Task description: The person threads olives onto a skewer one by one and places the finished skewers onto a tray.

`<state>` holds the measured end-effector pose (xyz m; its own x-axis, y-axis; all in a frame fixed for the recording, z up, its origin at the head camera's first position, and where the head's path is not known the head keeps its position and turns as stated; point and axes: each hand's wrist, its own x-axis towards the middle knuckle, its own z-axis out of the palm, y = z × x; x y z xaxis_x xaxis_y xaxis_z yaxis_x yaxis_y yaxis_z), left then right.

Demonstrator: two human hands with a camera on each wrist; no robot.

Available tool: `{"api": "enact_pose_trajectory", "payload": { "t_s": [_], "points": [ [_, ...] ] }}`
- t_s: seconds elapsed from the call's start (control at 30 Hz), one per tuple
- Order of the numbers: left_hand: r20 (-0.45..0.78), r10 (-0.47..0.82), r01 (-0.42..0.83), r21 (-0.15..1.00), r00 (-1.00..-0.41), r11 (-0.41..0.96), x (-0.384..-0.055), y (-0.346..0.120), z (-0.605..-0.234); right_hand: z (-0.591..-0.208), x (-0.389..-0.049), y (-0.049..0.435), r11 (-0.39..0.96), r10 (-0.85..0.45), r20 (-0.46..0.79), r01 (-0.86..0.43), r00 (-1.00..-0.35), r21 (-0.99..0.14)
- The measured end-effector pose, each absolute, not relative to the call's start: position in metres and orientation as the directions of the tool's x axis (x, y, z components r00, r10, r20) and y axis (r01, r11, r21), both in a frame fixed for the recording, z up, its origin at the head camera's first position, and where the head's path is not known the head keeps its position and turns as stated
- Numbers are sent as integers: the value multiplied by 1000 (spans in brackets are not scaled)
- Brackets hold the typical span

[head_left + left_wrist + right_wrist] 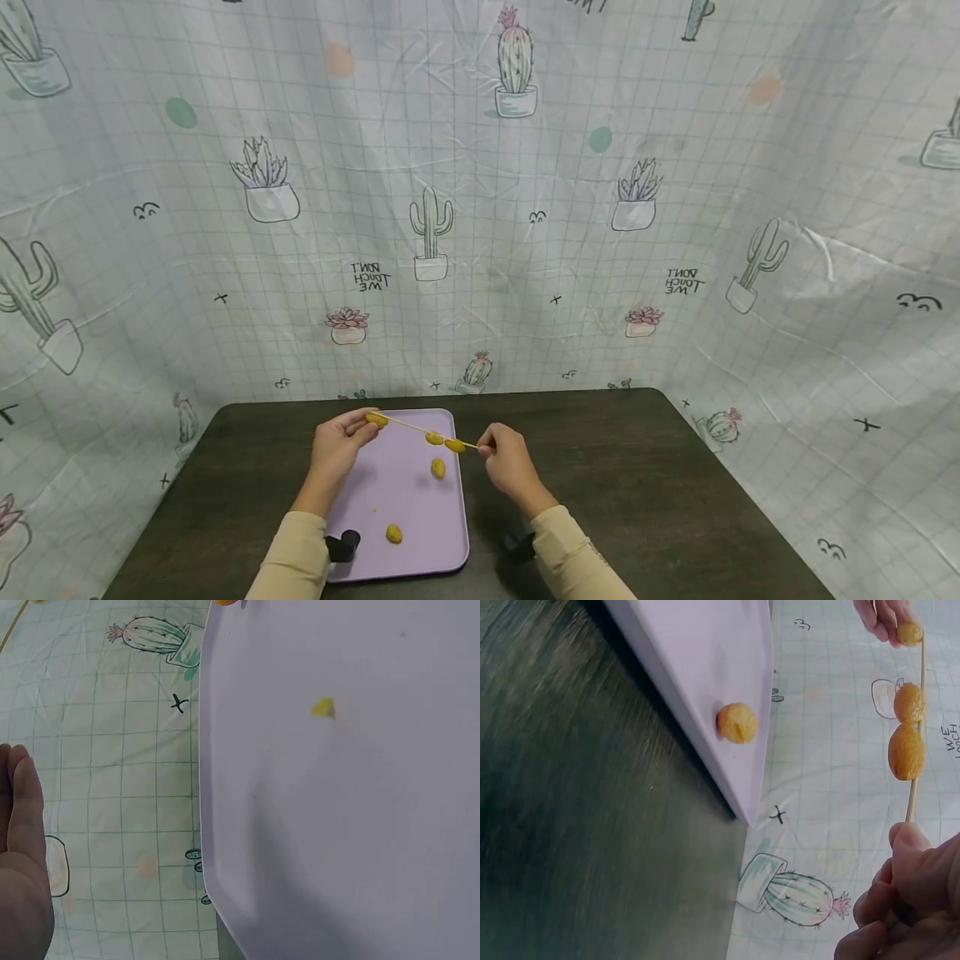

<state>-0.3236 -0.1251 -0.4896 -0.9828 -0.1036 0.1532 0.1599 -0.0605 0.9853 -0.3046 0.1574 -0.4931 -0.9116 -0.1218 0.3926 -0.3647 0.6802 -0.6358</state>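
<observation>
A thin wooden skewer (408, 426) slants over the tray, held between both hands. My right hand (512, 467) pinches its near end between thumb and forefinger. Two wrinkled yellow oval fruits (907, 751) sit side by side on the stick, a little way from those fingertips. At the far end, my left hand (337, 450) grips a third such fruit (910, 633) by the stick's tip. Whether the tip has pierced it I cannot tell. In the left wrist view, only part of the left hand (22, 862) shows at the edge.
Below the hands lies a lilac tray (352, 558) on a dark wooden table (637, 500). One loose fruit (438, 468) rests near its right side, another (394, 533) towards the front. A small yellow scrap (323, 707) lies between. A cactus-print curtain (480, 317) hangs behind.
</observation>
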Motion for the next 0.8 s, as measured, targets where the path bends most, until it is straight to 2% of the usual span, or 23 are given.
{"api": "enact_pose_trajectory", "payload": {
  "t_s": [0.23,0.3,0.5,0.8],
  "points": [
    [166,-145,178,981,-975,-72,-321,-130,-486,-491,-300,167,710,-100,392,-342,-914,-616],
    [177,-152,182,983,-972,-17,-321,-130,-486,-489,-299,168,725,-93,393,-332,-915,-603],
    [235,-180,180,944,-955,277,-318,-128,-485,-486,-299,169,773,-72,413,-313,-908,-552],
    [272,-192,205,929,-943,309,-317,-122,-489,-490,-299,168,770,-72,401,-306,-913,-559]
  ]
}}
